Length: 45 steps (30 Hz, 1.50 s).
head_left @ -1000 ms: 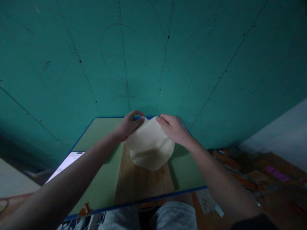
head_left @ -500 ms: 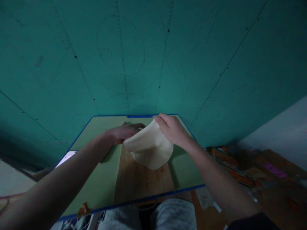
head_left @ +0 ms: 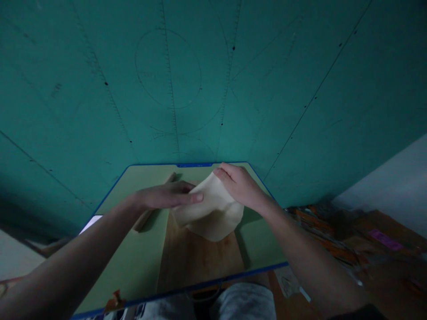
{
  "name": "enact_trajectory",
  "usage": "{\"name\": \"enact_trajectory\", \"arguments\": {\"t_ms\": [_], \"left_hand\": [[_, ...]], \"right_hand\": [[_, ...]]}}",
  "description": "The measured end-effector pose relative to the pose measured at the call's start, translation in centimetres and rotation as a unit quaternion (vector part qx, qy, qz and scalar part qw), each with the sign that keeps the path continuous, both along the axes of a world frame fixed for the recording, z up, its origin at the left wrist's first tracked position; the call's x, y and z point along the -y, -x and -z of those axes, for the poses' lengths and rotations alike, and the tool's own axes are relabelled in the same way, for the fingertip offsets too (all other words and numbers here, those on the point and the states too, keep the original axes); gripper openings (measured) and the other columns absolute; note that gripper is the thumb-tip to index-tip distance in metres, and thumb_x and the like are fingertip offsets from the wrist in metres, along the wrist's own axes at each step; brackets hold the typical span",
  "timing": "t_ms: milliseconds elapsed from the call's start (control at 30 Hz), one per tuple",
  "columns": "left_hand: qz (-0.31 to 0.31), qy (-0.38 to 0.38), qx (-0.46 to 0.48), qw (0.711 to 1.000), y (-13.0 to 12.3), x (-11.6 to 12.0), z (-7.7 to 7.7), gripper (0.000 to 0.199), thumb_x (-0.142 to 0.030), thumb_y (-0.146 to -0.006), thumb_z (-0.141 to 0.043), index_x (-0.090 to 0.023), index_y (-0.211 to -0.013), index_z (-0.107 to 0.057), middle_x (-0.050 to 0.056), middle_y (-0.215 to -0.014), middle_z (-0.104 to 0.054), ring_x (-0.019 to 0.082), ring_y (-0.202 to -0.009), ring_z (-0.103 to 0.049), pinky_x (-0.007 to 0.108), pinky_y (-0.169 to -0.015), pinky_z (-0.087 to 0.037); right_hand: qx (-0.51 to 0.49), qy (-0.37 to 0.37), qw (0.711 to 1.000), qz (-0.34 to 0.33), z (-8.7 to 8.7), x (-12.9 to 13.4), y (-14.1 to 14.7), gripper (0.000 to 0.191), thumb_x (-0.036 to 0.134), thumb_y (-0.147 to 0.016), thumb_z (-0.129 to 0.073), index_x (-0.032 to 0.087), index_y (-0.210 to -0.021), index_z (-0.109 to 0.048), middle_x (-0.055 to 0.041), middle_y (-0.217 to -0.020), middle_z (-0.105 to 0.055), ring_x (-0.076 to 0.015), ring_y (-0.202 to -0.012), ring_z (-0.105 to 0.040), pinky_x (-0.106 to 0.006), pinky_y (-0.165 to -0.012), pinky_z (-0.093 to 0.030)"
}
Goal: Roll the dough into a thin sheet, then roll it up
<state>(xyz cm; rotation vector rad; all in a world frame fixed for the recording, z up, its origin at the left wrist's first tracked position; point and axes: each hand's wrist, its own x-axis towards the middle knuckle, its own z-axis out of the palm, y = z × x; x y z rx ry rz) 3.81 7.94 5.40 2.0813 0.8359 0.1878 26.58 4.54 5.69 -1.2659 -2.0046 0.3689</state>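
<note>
A thin, pale, rounded sheet of dough point(head_left: 213, 218) hangs raised and tilted over the wooden board point(head_left: 200, 258). At its upper right edge my right hand point(head_left: 235, 180) pinches it between thumb and fingers. On the left side my left hand point(head_left: 173, 194) holds the sheet, thumb across its near face; most of the fingers are hidden behind. The sheet's lower edge droops close to the board, and I cannot tell whether it touches. Partly under my left wrist, a wooden rolling pin point(head_left: 144, 220) lies slanted beside the board.
The board rests on a pale green, blue-edged table point(head_left: 123, 262) against a green wall point(head_left: 213, 80) with drawn lines. A phone-like bright object point(head_left: 90, 224) is at the table's left edge. Cardboard and clutter point(head_left: 333, 235) lie to the right, below table height.
My left hand has shifted its grip, and its thumb now lies over the dough's near face. More of the rolling pin shows. My right hand keeps its hold on the upper edge.
</note>
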Motion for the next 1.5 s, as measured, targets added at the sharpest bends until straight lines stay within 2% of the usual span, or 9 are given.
{"name": "enact_trajectory", "arguments": {"t_ms": [67, 200, 400, 567, 767, 1000, 1233, 1367, 1500], "left_hand": [[0.017, -0.022, -0.039, 0.999, 0.1, 0.2, -0.2, 0.050, -0.062, -0.089, -0.051, -0.017, -0.095, -0.073, 0.005, -0.086, -0.074, 0.019, -0.075, -0.064, 0.024, -0.064, -0.045], [-0.074, -0.182, -0.085, 0.977, -0.3, 0.9, -0.9, 0.044, -0.049, -0.092, -0.045, -0.018, -0.067, -0.061, 0.001, -0.062, -0.058, 0.014, -0.058, -0.051, 0.024, -0.057, -0.034], [-0.104, -0.223, -0.085, 0.965, -0.7, 1.5, -2.0, 0.034, -0.042, -0.090, -0.043, -0.019, -0.068, -0.057, -0.001, -0.061, -0.058, 0.013, -0.057, -0.049, 0.025, -0.055, -0.031], [-0.102, -0.256, -0.055, 0.960, -1.0, 1.9, -2.4, 0.030, -0.038, -0.090, -0.044, -0.020, -0.072, -0.059, 0.001, -0.067, -0.063, 0.014, -0.062, -0.054, 0.025, -0.059, -0.036], [-0.164, -0.320, -0.011, 0.933, -1.5, 2.8, -3.2, 0.033, -0.036, -0.093, -0.042, -0.019, -0.072, -0.059, 0.001, -0.068, -0.064, 0.012, -0.058, -0.050, 0.025, -0.057, -0.034], [-0.230, -0.445, 0.001, 0.866, -0.1, 4.4, -4.7, 0.043, -0.050, -0.098, -0.041, -0.019, -0.089, -0.069, 0.001, -0.063, -0.061, 0.012, -0.051, -0.048, 0.026, -0.053, -0.031], [-0.153, -0.412, 0.033, 0.898, 1.9, 5.7, -6.4, 0.053, -0.062, -0.095, -0.041, -0.020, -0.080, -0.070, -0.001, -0.058, -0.060, 0.010, -0.049, -0.046, 0.026, -0.052, -0.030], [-0.172, -0.340, 0.001, 0.925, 1.5, 3.1, -4.3, 0.047, -0.058, -0.093, -0.043, -0.019, -0.092, -0.069, -0.001, -0.058, -0.059, 0.012, -0.051, -0.047, 0.025, -0.051, -0.030], [-0.114, -0.348, -0.117, 0.923, 0.0, -1.6, 1.8, 0.039, -0.044, -0.100, -0.039, -0.018, -0.097, -0.068, 0.007, -0.082, -0.071, 0.019, -0.071, -0.064, 0.028, -0.064, -0.041]], "right_hand": [[0.016, 0.016, 1.000, 0.018, -0.1, 0.2, -0.2, 0.024, 0.039, -0.101, -0.047, 0.022, -0.090, -0.058, 0.0034, -0.066, -0.055, -0.0140, -0.063, -0.050, -0.027, -0.060, -0.028], [0.091, 0.033, 0.995, -0.022, -0.1, 0.9, -0.8, 0.030, 0.040, -0.102, -0.052, 0.024, -0.126, -0.060, 0.0014, -0.076, -0.066, -0.0153, -0.065, -0.057, -0.027, -0.062, -0.031], [0.193, -0.042, 0.978, -0.062, 0.6, 1.7, -1.4, 0.027, 0.046, -0.096, -0.065, 0.020, -0.089, -0.071, -0.0034, -0.088, -0.071, -0.0170, -0.080, -0.062, -0.028, -0.067, -0.033], [0.201, -0.092, 0.975, 0.025, 1.7, 2.2, -0.4, 0.029, 0.028, -0.104, -0.051, 0.020, -0.081, -0.066, -0.0047, -0.084, -0.068, -0.0186, -0.082, -0.060, -0.031, -0.073, -0.036], [0.040, -0.136, 0.972, 0.189, 3.1, 2.2, 2.5, 0.036, 0.029, -0.107, -0.029, 0.021, -0.087, -0.058, -0.0062, -0.079, -0.069, -0.0190, -0.070, -0.060, -0.031, -0.063, -0.034], [0.084, -0.165, 0.964, 0.188, -0.3, 3.0, 2.1, 0.041, 0.041, -0.107, -0.027, 0.022, -0.090, -0.059, -0.0057, -0.073, -0.068, -0.0176, -0.062, -0.058, -0.030, -0.058, -0.027], [0.100, -0.092, 0.987, 0.089, -3.6, 6.4, 0.4, 0.035, 0.042, -0.105, -0.040, 0.023, -0.084, -0.060, -0.0029, -0.074, -0.064, -0.0173, -0.067, -0.057, -0.029, -0.062, -0.031], [0.104, -0.019, 0.993, 0.044, -2.5, 4.3, 0.1, 0.034, 0.036, -0.105, -0.043, 0.022, -0.081, -0.062, -0.0004, -0.072, -0.064, -0.0155, -0.066, -0.056, -0.028, -0.062, -0.032], [0.246, 0.082, 0.963, 0.069, 2.6, -0.4, 0.2, 0.035, 0.036, -0.107, -0.042, 0.021, -0.093, -0.070, -0.0056, -0.086, -0.074, -0.0187, -0.078, -0.065, -0.029, -0.066, -0.037]]}}
